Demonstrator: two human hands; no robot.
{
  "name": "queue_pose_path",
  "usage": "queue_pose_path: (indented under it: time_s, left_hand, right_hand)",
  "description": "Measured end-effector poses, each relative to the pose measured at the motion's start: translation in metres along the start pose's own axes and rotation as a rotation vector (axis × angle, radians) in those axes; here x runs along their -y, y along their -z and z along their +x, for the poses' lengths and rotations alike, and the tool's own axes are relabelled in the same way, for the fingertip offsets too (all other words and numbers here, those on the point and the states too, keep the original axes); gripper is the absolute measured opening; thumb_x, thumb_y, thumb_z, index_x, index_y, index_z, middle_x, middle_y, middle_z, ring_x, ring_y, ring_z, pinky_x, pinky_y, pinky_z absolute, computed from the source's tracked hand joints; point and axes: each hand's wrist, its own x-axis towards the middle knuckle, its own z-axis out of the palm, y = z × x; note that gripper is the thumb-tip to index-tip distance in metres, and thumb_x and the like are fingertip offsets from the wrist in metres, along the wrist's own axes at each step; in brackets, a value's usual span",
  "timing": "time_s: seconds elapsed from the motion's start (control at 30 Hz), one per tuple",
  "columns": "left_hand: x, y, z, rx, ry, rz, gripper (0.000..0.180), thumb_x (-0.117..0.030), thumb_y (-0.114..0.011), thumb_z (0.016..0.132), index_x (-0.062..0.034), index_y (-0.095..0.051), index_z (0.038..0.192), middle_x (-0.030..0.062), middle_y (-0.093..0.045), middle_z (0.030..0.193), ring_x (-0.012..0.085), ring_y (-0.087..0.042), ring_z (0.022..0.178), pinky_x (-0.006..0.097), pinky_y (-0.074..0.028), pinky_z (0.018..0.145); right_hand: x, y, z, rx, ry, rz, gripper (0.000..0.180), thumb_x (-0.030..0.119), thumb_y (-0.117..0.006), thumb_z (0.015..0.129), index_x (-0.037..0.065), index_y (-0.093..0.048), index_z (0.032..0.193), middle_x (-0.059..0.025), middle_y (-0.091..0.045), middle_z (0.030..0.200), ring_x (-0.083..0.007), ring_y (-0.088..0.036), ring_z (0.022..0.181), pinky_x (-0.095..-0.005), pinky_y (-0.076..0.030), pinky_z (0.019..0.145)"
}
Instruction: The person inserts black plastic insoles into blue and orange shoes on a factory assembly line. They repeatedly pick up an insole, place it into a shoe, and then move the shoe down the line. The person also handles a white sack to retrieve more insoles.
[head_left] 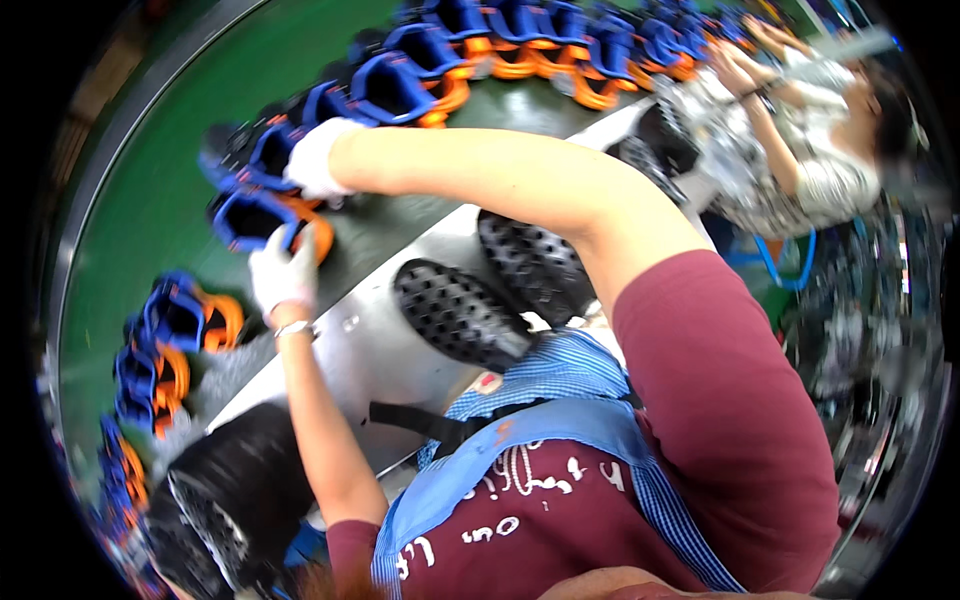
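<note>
My left hand (285,272), in a white glove, pinches the back edge of a blue, black and orange shoe (262,215), its opening facing up. Stretched across to the left, my right arm ends in a white-gloved right hand (325,162). That hand is closed at the heel of a second such shoe (272,155), just beyond the first; its fingertips are partly hidden. Both shoes sit on the green surface (175,190). Nearer me, two black studded shoe soles (455,308) (535,258) lie on a metal bench.
More blue and orange shoes (400,90) line the green surface in a curving row, with others (180,315) at the left. Bulky black items (245,490) rest at the bench's near left end. A co-worker (820,160) sits at the right beside clear plastic bags (725,140).
</note>
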Motion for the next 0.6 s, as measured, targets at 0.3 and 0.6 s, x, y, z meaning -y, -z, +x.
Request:
queue_pose_path:
  time_s: [0.3,0.6]
  left_hand:
    - [-0.001,0.007,0.002,-0.215,-0.249,0.568,0.060,-0.058,-0.062,0.083,-0.0075,-0.070,0.113,0.0262,-0.056,0.116,0.0399,-0.059,0.101,0.044,-0.048,0.090]
    - [0.038,0.022,0.047,0.536,0.459,-0.212,0.046,-0.038,-0.070,0.086,0.0027,-0.065,0.107,0.0161,-0.064,0.087,0.0267,-0.062,0.071,0.034,-0.051,0.063]
  right_hand:
    - [-0.065,-0.047,-0.316,-0.760,-0.646,0.201,0.029,0.033,-0.051,0.089,0.010,-0.068,0.091,-0.0149,-0.068,0.087,-0.0342,-0.066,0.083,-0.0455,-0.052,0.073]
    - [-0.115,-0.141,-0.434,-0.876,-1.251,0.077,0.042,0.035,-0.057,0.085,0.022,-0.063,0.124,-0.0104,-0.064,0.116,-0.0330,-0.060,0.102,-0.0425,-0.049,0.091]
